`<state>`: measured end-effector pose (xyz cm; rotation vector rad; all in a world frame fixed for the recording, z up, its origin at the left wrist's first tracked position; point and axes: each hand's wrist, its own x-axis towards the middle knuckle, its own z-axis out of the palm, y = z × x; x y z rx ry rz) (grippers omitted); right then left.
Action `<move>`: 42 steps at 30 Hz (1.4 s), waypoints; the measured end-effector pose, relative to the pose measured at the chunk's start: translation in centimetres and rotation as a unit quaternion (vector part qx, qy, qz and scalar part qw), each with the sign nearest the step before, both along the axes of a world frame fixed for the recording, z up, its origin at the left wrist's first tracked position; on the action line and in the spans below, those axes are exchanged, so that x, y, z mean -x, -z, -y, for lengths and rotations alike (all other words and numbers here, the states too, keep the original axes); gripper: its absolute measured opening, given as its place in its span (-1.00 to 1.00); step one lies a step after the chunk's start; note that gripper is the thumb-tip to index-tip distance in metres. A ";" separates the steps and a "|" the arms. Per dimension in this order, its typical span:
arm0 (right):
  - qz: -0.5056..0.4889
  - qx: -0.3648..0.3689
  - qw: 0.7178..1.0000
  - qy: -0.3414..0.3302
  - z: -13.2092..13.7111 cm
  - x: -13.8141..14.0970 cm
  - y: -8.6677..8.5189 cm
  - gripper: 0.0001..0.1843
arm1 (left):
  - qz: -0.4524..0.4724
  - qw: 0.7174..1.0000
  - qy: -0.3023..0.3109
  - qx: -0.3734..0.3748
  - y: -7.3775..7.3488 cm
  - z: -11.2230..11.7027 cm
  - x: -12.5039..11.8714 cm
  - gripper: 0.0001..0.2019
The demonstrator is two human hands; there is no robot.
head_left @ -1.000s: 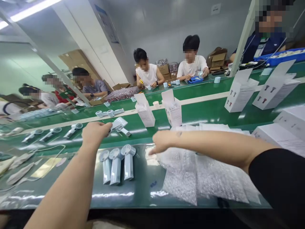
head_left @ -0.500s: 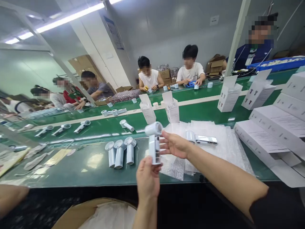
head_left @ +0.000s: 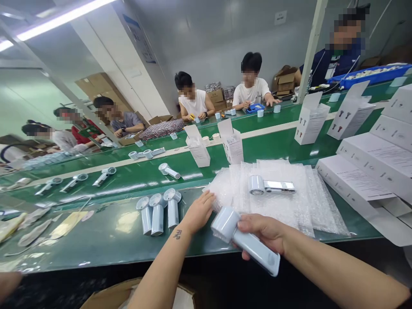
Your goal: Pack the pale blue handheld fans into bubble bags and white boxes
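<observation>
Your right hand [head_left: 264,234] grips the pale blue handheld fan [head_left: 260,257], its long axis slanting away from your open left hand [head_left: 200,211], which rests on the bubble wrap [head_left: 225,189].

The handheld fan [head_left: 254,246] is pale blue.

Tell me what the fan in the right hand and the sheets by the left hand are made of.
The handheld fan in the right hand looks like satin pale blue plastic: even colour, soft sheen, no metallic glint, though a coating is possible. The sheets by the left hand look like clear plastic bubble wrap: translucent, covered in small air bubbles.
</observation>
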<state>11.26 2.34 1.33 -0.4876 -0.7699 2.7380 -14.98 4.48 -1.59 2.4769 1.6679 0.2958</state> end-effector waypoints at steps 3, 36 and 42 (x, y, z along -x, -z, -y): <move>-0.008 -0.006 0.998 -0.062 0.9 0.9 0.8 -0.49 | 0.012 0.999 0.033 0.015 0.3 0.5 0.7 -0.44; 0.094 -0.090 0.985 0.113 0.2 -1.7 -1.8 -0.43 | 0.095 0.941 0.093 -0.311 -6.4 11.1 -7.0 -0.68; 0.156 -0.098 0.967 0.175 1.8 -0.3 -1.7 -0.42 | 0.167 0.905 0.016 -0.391 -4.4 12.0 -11.8 -0.67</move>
